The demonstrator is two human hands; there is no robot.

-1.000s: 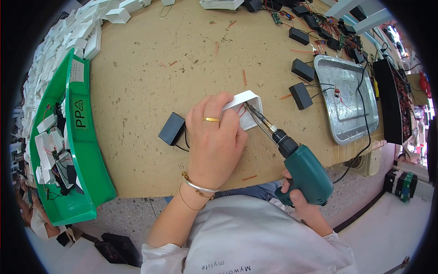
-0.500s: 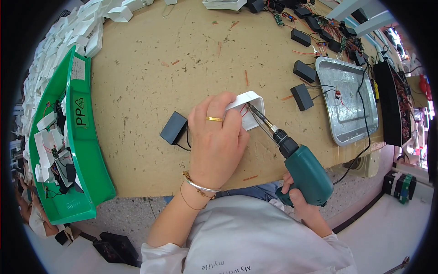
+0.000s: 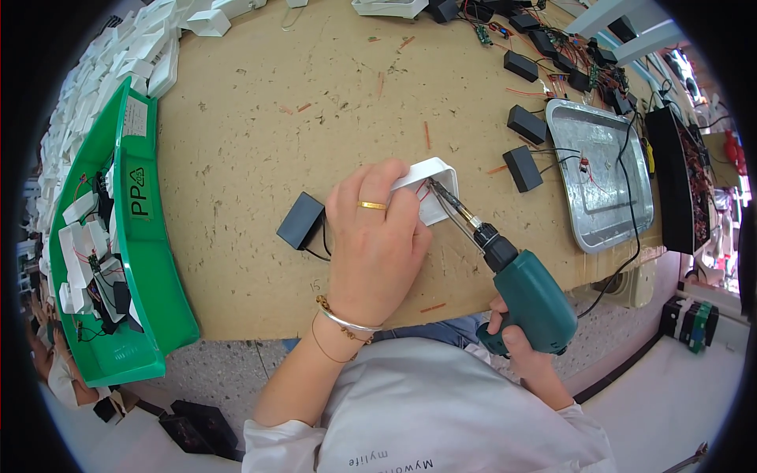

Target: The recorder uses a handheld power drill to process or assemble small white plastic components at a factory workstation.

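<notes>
My left hand is closed on a white plastic housing, keeping it tilted on the table with its open side toward the right. Thin red wires show inside it; the rest of the inside is hidden by my fingers. A dark green soldering gun is gripped at its handle by my right hand. Its metal tip, with a thin tube alongside, reaches into the housing near the upper corner. Just left of my left hand lies a black box, its black wires running under that hand.
A green bin of white housings and wired parts stands at left, below a heap of white housings. To the right lie a metal tray, black boxes with wires, and a dark cable. Copper-coloured scraps dot the table.
</notes>
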